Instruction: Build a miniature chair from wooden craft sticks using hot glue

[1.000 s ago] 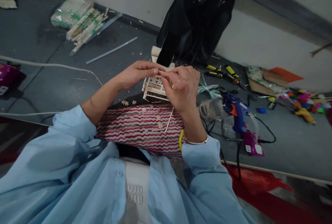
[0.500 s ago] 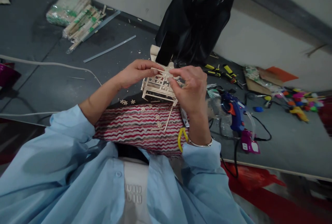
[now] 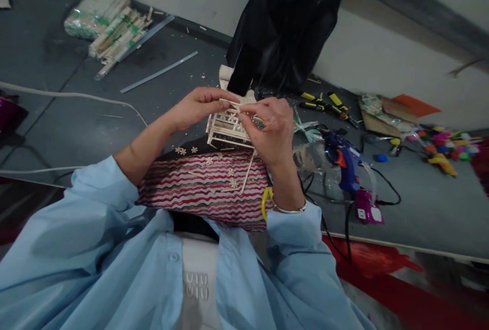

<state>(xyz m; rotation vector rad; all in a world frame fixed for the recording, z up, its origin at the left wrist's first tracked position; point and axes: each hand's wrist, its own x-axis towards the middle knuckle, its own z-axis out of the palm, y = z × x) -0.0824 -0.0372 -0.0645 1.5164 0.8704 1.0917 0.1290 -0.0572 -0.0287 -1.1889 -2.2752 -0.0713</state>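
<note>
A small frame model [image 3: 225, 139] built of thin wooden sticks stands before me, with little flower-shaped pieces on its side. My left hand [image 3: 206, 103] reaches it from the left, fingers and thumb closed on its upper edge. From the right my right hand [image 3: 269, 124] pinches thumb and fingertips together close to the left fingertips; whatever is between them is too small to make out. Loose wooden flowers [image 3: 233, 183] and a thin stick [image 3: 249, 171] lie on the red-and-white striped cloth [image 3: 171, 182] below. A dark phone [image 3: 244, 70] leans behind the model.
A blue glue gun [image 3: 346, 164] with cables lies at right beside a purple plug adapter [image 3: 369, 208]. Yellow-black pliers [image 3: 313, 103] and colourful pompoms [image 3: 446, 141] lie farther off. Bagged wooden sticks [image 3: 120, 34], a metal ruler [image 3: 158, 72] and a black bag [image 3: 282, 34] sit behind.
My right hand has moved left, bringing its pinched fingertips nearer to my left fingertips. The left hand stays nearly in place at the model. The view has shifted slightly.
</note>
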